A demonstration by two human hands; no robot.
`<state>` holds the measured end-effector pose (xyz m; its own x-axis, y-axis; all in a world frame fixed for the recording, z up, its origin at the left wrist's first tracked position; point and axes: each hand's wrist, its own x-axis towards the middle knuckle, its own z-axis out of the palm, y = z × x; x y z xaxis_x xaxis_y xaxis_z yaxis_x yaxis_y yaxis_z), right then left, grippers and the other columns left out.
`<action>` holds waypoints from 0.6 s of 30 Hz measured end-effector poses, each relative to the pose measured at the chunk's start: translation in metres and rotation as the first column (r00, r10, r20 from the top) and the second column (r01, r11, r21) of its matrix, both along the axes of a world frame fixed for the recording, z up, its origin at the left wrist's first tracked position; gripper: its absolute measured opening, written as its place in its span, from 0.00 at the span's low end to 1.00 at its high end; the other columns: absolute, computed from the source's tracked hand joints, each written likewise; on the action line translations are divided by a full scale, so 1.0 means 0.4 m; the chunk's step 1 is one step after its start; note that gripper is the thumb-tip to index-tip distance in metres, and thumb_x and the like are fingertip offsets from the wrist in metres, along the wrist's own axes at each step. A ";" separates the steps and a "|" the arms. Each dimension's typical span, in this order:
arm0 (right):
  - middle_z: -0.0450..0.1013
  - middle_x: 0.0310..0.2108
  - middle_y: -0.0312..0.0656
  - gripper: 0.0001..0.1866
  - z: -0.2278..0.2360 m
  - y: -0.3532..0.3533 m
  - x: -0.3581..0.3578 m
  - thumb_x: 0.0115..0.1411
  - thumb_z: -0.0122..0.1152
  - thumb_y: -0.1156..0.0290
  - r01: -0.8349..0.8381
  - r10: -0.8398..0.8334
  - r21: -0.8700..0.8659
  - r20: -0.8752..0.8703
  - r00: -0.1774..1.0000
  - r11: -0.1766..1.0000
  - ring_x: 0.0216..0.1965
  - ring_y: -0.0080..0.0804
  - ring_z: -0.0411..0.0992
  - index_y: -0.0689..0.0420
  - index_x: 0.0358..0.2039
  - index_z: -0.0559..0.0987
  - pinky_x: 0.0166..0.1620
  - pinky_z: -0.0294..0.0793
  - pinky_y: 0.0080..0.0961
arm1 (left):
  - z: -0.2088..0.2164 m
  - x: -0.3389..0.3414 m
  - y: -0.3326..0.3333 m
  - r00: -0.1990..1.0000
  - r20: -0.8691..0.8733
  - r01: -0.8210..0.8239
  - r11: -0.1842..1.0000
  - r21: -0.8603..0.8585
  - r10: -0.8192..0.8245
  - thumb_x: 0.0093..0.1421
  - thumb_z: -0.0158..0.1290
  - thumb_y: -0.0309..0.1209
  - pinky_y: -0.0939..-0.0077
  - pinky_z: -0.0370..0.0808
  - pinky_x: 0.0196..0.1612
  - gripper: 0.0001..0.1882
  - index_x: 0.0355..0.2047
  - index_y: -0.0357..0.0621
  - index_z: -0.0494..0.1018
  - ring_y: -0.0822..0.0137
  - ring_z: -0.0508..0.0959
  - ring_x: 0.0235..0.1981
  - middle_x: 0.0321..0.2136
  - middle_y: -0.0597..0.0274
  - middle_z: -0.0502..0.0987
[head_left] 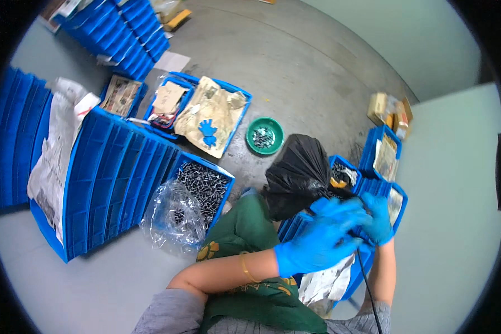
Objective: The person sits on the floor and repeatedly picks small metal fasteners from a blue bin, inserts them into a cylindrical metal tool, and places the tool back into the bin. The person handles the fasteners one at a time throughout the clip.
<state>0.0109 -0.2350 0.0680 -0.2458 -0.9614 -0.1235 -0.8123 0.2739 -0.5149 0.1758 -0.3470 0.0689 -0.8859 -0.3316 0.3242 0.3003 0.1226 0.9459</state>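
A full black plastic bag (296, 177) sits in front of me, its gathered neck stretching right toward my hands. My left hand (320, 236), in a blue glove, reaches across to the neck with bent fingers closed there. Beside it, my right hand (377, 218), also gloved in blue, is closed at the dark end of the bag. The two hands nearly touch, and their overlap partly hides the grip. Under them are blue crates with crumpled paper (327, 284). A thin black cord (368, 286) runs down past my right forearm.
On the left, a blue crate of dark screws (203, 189) holds a clear plastic bag (175, 217). Stacked blue crates (114, 178) stand beside it. A green bowl (265, 136) with small parts lies on the floor. Blue gloves (207, 132) rest on paper; cardboard boxes (389, 113) sit right.
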 end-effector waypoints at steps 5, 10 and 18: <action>0.64 0.13 0.50 0.08 -0.189 -0.398 0.003 0.49 0.50 0.72 0.082 -0.080 0.005 0.275 0.958 0.997 0.15 0.23 0.61 0.65 0.22 0.72 0.20 0.61 0.25 | -0.159 0.270 -0.213 0.846 0.236 -0.493 0.870 -0.001 0.479 0.48 0.47 0.22 0.68 0.58 0.52 0.17 0.41 0.39 0.66 0.57 0.65 0.49 0.45 0.50 0.66; 0.68 0.21 0.55 0.11 -0.509 -0.730 -0.002 0.49 0.50 0.67 -0.292 0.270 0.090 0.194 0.943 0.952 0.22 0.45 0.70 0.61 0.27 0.74 0.26 0.67 0.32 | -0.390 0.508 -0.170 0.327 0.608 -0.915 0.402 0.015 0.723 0.50 0.45 0.20 0.72 0.63 0.48 0.14 0.39 0.36 0.67 0.62 0.69 0.43 0.41 0.53 0.69; 0.69 0.23 0.55 0.13 -1.033 -1.087 -0.001 0.49 0.49 0.63 -0.281 0.266 0.225 0.096 0.959 0.933 0.26 0.50 0.70 0.58 0.29 0.75 0.29 0.68 0.34 | -0.703 0.391 -0.104 0.028 0.722 -0.997 0.070 -0.028 0.691 0.52 0.45 0.21 0.74 0.66 0.45 0.10 0.36 0.38 0.69 0.65 0.72 0.39 0.36 0.55 0.72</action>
<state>0.0106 -0.6697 -0.3451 0.0382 -0.9322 -0.3599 -0.8409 0.1646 -0.5156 0.3323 -0.3885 -0.2122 0.2830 -0.8688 -0.4063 -0.1803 -0.4643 0.8671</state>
